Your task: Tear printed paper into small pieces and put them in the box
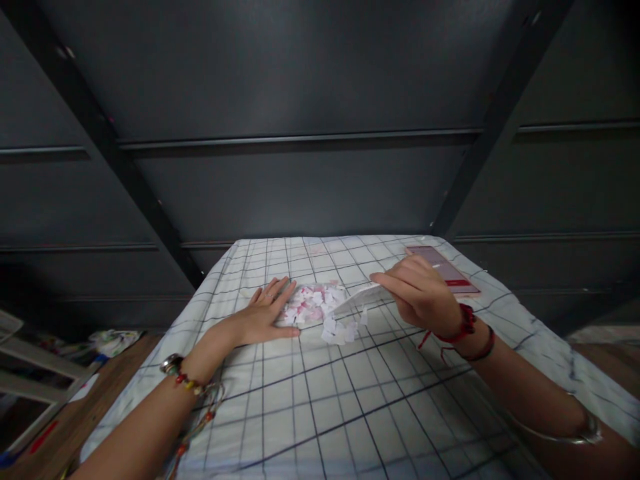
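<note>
A pile of torn paper scraps (314, 301), white with pink and red patches, lies in the middle of the checked cloth. Flat on the cloth at its left edge rests my left hand (270, 312), fingers spread and thumb by the near side of the scraps. My right hand (416, 288) pinches the right end of a thin white sheet (363, 298), which is raised and tilted, its left end reaching down to the pile. Several loose white scraps (341, 331) lie just below that end. Whether the sheet is paper or card I cannot tell.
A phone (445, 270) with a pinkish screen lies beyond my right hand. White cloth with dark grid lines (320, 407) covers the table. A dark panelled metal wall (300, 193) stands behind it. At the lower left are a pale chair frame (37, 380) and a wooden floor.
</note>
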A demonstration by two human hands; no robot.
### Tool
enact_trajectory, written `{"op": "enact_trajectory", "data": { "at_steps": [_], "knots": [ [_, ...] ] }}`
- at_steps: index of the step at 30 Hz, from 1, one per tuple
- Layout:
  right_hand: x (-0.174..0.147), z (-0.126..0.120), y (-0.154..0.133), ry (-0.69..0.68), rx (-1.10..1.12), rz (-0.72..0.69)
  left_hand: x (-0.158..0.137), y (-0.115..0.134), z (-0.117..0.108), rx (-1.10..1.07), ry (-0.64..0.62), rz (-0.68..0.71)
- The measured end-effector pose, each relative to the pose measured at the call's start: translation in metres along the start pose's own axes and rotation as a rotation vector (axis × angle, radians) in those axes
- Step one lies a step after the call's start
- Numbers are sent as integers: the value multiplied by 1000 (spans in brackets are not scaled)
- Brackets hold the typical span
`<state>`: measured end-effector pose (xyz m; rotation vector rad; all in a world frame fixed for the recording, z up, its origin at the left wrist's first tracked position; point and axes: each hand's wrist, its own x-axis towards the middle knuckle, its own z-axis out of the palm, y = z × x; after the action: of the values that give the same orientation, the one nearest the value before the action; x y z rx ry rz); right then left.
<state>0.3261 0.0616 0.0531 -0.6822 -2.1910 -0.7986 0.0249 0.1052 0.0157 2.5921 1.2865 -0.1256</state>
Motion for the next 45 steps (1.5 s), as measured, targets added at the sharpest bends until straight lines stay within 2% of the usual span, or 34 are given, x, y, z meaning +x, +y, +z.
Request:
{"op": "enact_trajectory", "data": {
  "at_steps": [3,7,12,21,28,39,45],
  "knots": [
    [1,0,-1,-48,34,-20,0,1,-1,3,-6,-1],
    [0,-2,3,-28,-23,-8,0,-1,0,-5,9,17],
    [-1,-2,2,-32,18,-10,0,-3,2,-8,35,41],
    [0,-1,3,-49,-69,-19,0,-3,2,-22,31,38],
    [-1,-2,1,-69,-20,-19,0,-1,1,-2,2,27],
    [-3,0,8,-6,-109,32,-1,-1,0,-18,12,27],
    [-4,1,11,-34,-160,22,0,-1,1,-1,8,20]
  ]
}}
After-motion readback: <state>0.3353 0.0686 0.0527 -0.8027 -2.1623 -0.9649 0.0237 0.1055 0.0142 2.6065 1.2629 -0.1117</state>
